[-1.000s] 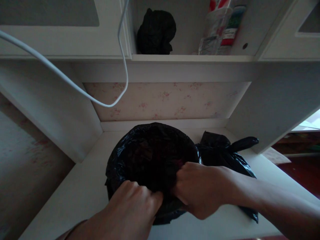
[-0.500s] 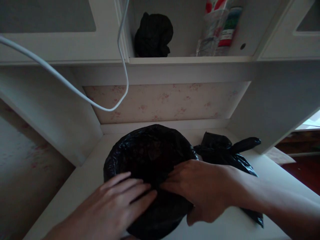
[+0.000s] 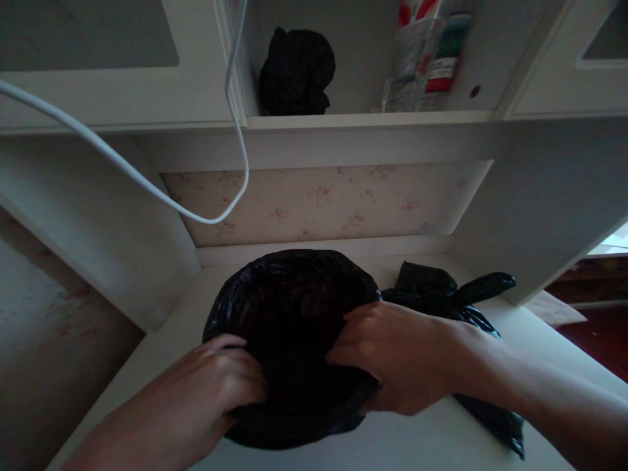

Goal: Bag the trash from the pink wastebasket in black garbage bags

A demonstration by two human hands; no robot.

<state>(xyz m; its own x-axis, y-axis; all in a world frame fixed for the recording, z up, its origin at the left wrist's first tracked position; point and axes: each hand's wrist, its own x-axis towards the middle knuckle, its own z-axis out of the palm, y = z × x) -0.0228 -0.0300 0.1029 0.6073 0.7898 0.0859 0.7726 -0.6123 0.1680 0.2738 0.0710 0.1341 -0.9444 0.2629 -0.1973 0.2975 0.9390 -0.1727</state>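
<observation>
A round bin lined with a black garbage bag [image 3: 294,428] stands on the white surface, its mouth tipped towards me. The bag is folded over the rim, and the inside is dark. At the near left of the rim, my left hand [image 3: 223,379] is closed over the bag edge, fingers curled inside. My right hand [image 3: 385,356] grips the bag edge on the right side, its fingertips inside the mouth and its thumb outside, partly hidden. Behind my right forearm lies a roll or bundle of black bags [image 3: 426,281] with a loose end sticking out.
The white desktop [image 3: 171,327] runs between side panels. Above hangs a white cable [image 3: 147,186]. An open shelf holds a crumpled black bundle [image 3: 297,72], a clear plastic bottle or container [image 3: 409,72] and a red-and-green container [image 3: 446,52].
My left hand has moved left and curled from spread fingers around the rim. My right hand has closed more on its side. The bin mouth now tips more towards me.
</observation>
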